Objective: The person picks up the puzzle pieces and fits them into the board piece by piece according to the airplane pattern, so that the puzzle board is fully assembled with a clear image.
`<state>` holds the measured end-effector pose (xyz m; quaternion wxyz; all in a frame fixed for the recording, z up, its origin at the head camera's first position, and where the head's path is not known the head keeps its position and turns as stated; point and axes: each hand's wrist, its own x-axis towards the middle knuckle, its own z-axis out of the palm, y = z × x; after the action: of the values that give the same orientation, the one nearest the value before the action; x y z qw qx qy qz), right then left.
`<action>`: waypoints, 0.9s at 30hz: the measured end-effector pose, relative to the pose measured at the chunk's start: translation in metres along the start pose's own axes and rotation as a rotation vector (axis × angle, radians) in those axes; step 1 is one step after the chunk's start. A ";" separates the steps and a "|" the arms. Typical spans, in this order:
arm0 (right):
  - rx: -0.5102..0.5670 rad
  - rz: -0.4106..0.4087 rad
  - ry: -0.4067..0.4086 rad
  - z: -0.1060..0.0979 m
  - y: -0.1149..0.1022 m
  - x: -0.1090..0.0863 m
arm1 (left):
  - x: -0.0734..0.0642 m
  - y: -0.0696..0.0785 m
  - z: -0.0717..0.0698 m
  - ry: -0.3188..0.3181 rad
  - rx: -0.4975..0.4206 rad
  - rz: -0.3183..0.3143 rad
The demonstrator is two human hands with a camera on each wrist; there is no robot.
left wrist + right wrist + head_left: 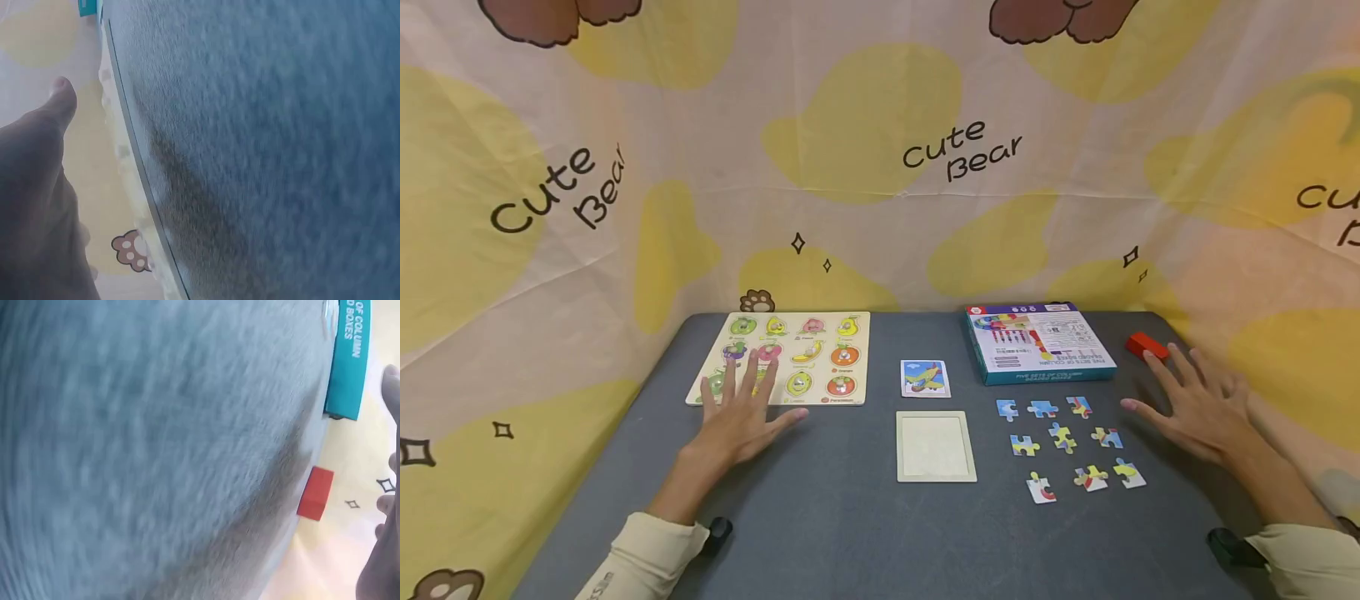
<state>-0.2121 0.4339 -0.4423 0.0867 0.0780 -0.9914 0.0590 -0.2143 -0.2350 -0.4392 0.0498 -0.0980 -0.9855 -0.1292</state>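
Observation:
With fingers spread, my left hand (741, 421) hovers at the near edge of a fruit picture board (857, 367) and holds nothing. My right hand (1202, 408), also spread and holding nothing, is nearest to a red block (1147, 345). Left of that hand lie several loose jigsaw pieces (1062, 437) in rough rows, printed in blue, yellow and red. A cream puzzle tray (937, 482) with a raised rim lies in the middle of the table. Just behind it is a small card (925, 378) picturing a yellow airplane. In the right wrist view the red block (315, 494) lies beyond bare cloth.
A flat teal and white box (1041, 346) lies at the back right, behind the jigsaw pieces. The grey table (842, 533) meets a patterned cloth backdrop (865, 125) at the back and sides.

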 end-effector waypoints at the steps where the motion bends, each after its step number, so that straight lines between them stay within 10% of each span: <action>1: 0.009 -0.002 0.005 0.001 -0.001 0.000 | 0.000 0.002 0.000 -0.009 -0.008 0.006; 16: 0.092 -0.165 -0.037 -0.004 -0.089 0.017 | 0.005 0.086 -0.001 -0.210 -0.374 0.217; 27: 0.259 -0.226 -0.186 0.010 -0.138 0.039 | 0.002 0.129 0.021 -0.394 -0.325 0.268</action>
<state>-0.2288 0.2915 -0.4311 -0.0097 0.2045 -0.9643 0.1683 -0.1911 -0.1074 -0.4278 -0.1422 -0.2573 -0.9209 -0.2561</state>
